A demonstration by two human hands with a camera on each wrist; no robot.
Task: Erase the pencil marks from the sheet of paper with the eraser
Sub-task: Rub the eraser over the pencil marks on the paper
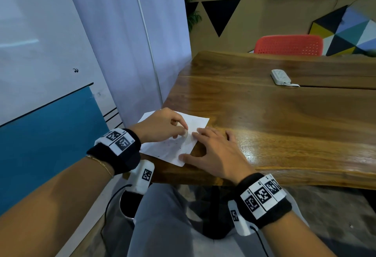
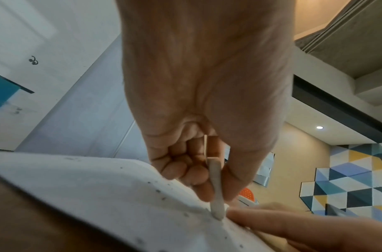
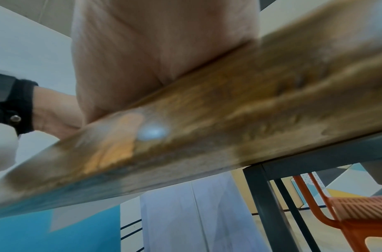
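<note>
We see left hand [image 1: 162,124] fingers [image 2: 198,177] pinching eraser [image 2: 215,196], tip pressed on paper [image 1: 173,147] at bench [image 1: 284,124] corner. Right hand [image 1: 215,151] fingers spread flat, holding paper's right edge; dark crumbs dot sheet.

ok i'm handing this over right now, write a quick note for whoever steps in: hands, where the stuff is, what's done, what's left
Left hand: grips the eraser, whose tip presses on the sheet of paper.
Right hand: flat, fingers spread, holds down the sheet's right edge, with its palm on the wooden table.
The sheet lies at the table's near left corner.
Done: rubbing is under way; dark eraser crumbs are scattered over the sheet.
Left: the views are too blurred to tell how many pencil marks remain, so check the sheet, finish erasing and probably brush off the crumbs.
</note>
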